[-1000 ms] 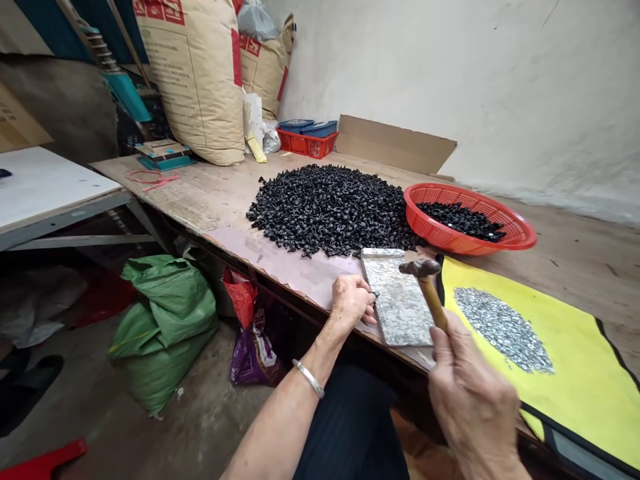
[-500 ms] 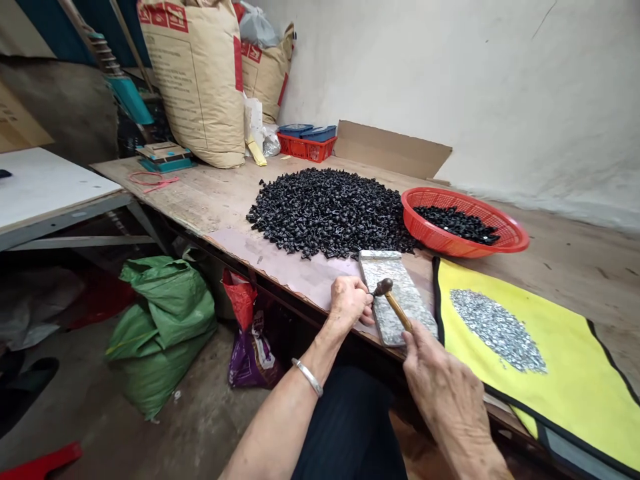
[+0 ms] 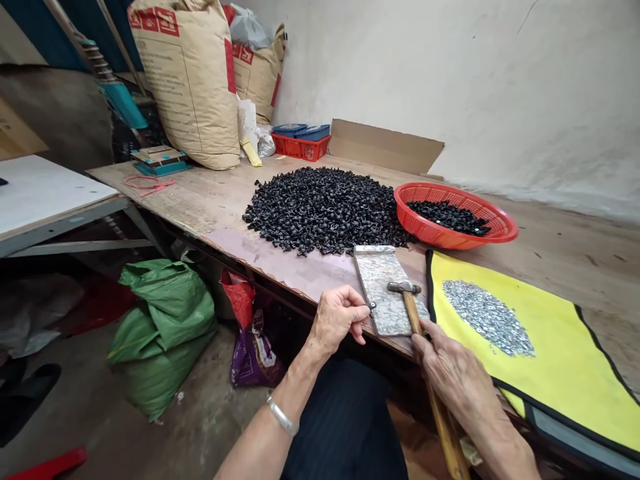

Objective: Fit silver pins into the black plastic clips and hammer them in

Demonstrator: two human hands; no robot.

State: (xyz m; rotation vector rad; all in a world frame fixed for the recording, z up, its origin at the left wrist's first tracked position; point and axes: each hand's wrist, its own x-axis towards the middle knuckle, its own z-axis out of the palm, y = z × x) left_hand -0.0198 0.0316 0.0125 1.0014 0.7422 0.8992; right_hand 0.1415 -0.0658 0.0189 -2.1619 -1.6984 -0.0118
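At my wooden bench point(image 3: 195, 200), my left hand point(image 3: 337, 319) pinches a small dark piece point(image 3: 372, 306) at the metal plate's point(image 3: 383, 293) edge; my right hand point(image 3: 453, 377) grips a hammer point(image 3: 413, 313) closed, its head over the plate.

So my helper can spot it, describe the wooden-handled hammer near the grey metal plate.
On the wooden workbench, look at the speckled grey metal plate lying between a heap of black parts and a yellow mat. Above it is a small metal-headed hammer with a long wooden handle, gripped in the right hand: the only hammer in view.
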